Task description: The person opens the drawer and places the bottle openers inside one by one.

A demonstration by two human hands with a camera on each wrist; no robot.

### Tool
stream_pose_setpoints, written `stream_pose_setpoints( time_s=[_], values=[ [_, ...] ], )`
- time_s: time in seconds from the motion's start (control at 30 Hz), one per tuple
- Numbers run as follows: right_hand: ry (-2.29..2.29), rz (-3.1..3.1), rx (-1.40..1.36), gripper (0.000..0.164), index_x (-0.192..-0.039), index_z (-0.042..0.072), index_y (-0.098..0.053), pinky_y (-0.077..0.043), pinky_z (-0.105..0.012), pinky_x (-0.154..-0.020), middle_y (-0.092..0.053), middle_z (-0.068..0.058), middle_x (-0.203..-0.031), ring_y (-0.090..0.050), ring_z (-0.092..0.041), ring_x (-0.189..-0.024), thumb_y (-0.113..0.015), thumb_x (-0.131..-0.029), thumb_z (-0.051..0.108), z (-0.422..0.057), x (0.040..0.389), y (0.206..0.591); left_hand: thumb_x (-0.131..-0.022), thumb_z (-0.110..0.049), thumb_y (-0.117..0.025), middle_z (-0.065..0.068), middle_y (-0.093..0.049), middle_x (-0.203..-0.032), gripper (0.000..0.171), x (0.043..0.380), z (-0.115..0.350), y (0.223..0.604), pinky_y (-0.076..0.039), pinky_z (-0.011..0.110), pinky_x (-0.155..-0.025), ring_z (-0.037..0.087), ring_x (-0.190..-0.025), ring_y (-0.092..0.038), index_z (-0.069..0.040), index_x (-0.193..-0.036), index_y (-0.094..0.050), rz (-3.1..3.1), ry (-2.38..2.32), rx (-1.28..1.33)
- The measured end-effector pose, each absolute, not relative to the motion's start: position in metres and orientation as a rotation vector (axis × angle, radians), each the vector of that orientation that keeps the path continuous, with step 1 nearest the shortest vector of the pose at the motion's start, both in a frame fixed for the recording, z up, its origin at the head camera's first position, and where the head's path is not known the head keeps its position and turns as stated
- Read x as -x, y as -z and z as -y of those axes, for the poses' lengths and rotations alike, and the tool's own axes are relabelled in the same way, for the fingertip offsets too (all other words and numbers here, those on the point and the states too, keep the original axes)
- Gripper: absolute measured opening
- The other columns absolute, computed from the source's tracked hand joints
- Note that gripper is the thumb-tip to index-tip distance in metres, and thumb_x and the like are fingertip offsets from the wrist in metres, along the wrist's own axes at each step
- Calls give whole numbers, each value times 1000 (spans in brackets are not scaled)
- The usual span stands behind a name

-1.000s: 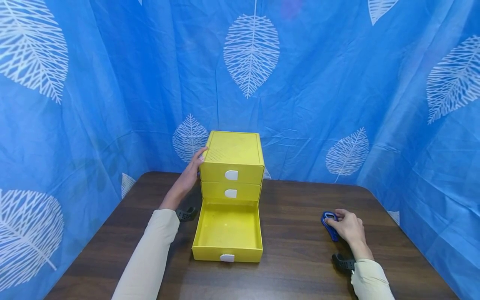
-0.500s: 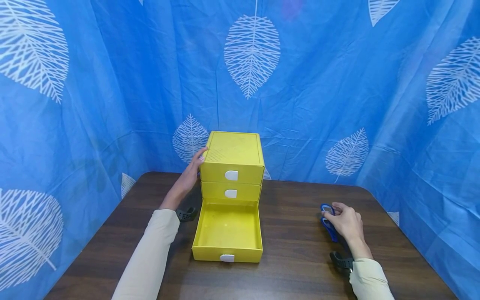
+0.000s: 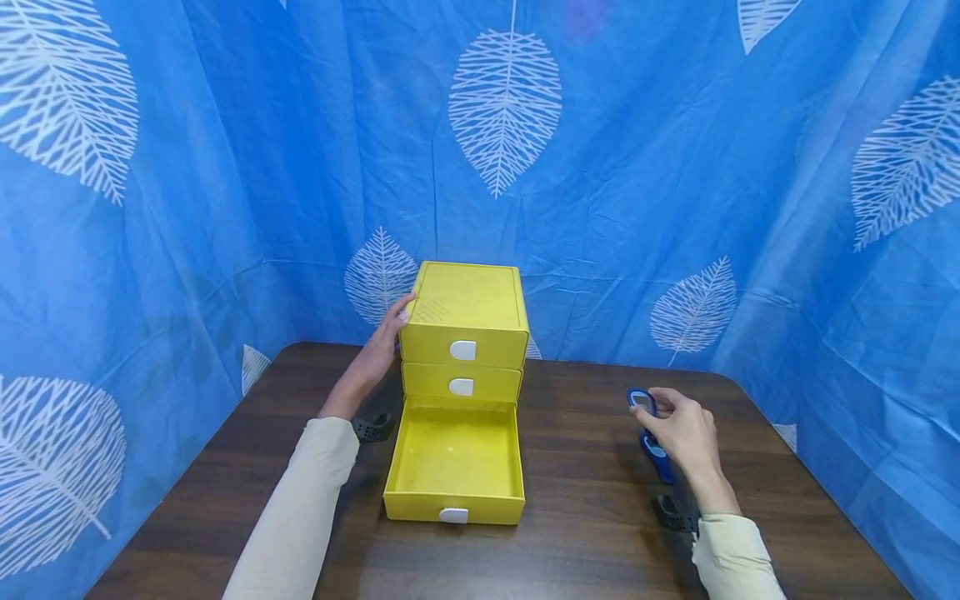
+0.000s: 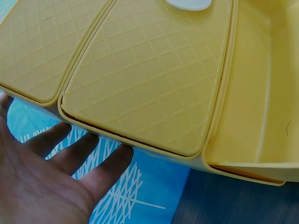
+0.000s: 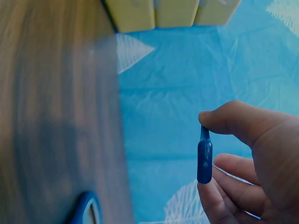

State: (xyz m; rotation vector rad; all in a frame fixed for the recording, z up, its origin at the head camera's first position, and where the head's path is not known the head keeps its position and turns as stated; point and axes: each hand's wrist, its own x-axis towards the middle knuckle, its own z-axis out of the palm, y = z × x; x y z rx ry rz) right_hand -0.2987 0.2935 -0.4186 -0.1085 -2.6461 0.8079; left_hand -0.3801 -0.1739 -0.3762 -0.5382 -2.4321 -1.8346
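Note:
A yellow drawer unit [image 3: 471,296] stands on the table, its bottom drawer [image 3: 457,450] pulled out. My left hand [image 3: 371,358] rests against the unit's left side, thumb near the front top edge. In the left wrist view, its fingers [image 4: 110,170] spread along the unit's side. My right hand [image 3: 690,429] pinches a small blue-rimmed item with a pale middle [image 3: 639,400] between thumb and fingers, above the table. The right wrist view shows this item edge-on [image 5: 204,161]. Below it lies another blue item [image 3: 656,454], oval-topped with a narrow tail; its exact kind is unclear.
The dark wood-grain table [image 3: 577,500] has rounded far corners. A blue curtain [image 3: 615,183] with white leaf prints surrounds its back and sides. White tabs [image 3: 462,350] mark the drawer fronts. A black strap [image 3: 675,515] circles my right wrist.
My right hand has lifted one blue-rimmed item and moved slightly up and left with it, uncovering more of the other blue item. The left hand and the drawer unit stay put.

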Motion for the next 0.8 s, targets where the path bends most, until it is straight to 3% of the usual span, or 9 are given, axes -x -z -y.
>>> stream_pose_setpoints(
  time_s=[0.47, 0.8],
  values=[
    [-866, 2567, 21, 52, -132, 1, -65, -59, -56, -86, -70, -27, -123, -72, -42, -106, -77, -93, 32, -265, 291, 398, -107, -61, -23, 5, 0, -174, 65, 380, 174, 377, -14, 76, -119, 40, -158, -9, -36, -166, -12, 2445, 1825, 524],
    [-890, 2513, -71, 49, -128, 3, -69, -59, -54, -86, -74, -22, -115, -75, -37, -100, -81, -90, 31, -244, 289, 387, -108, -60, -23, 7, -4, -174, 64, 378, 172, 375, -17, 75, -119, 41, -157, -15, -34, -166, -12, 2431, 1846, 526]
  ],
)
